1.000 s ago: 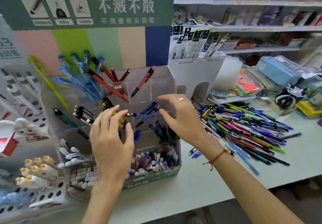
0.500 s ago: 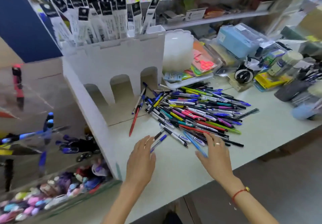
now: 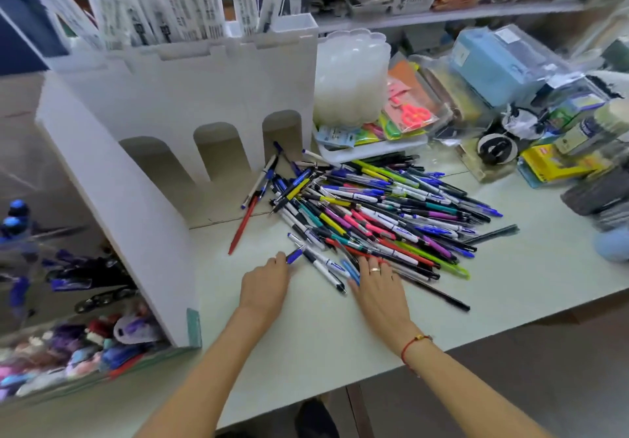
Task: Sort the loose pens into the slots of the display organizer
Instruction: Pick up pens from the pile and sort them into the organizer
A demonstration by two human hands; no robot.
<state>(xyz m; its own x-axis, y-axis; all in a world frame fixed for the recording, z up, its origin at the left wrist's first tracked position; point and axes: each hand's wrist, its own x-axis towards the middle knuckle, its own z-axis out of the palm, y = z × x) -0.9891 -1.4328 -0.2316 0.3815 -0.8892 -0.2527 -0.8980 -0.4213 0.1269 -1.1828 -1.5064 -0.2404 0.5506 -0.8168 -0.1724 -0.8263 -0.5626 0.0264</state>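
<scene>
The pile of pens [image 3: 384, 212] lay on the pale green table [image 3: 306, 335], fanned out to the right of the white display stand [image 3: 136, 151], with 1 red pen [image 3: 242, 226] lying a little apart on its left edge. A second earlier you had both hands up at the clear organizer [image 3: 68, 284] on the left, among its slots; by this moment your view had swung right and both hands had come down to the near edge of the pile. That reads as 1 round of sorting done and the next pick about to start, with most of the pile still loose.

Your left hand [image 3: 263, 287] lay flat on the table, fingers fairly straight, the tips touching a blue-capped pen [image 3: 294, 255]; it pinched nothing that I could see. Your right hand [image 3: 383, 287], ring on 1 finger, rested spread over the nearest pens, pressing on them rather than gripping any.

The pens were slim, smooth plastic barrels in blue, white, pink, green, yellow and black, crossed over each other, so they would likely roll or drag neighbours when 1 was lifted. The stand was matte white board with 3 arched openings. Far right sat wrapped stationery packs [image 3: 503, 63], glossy and crinkled.
</scene>
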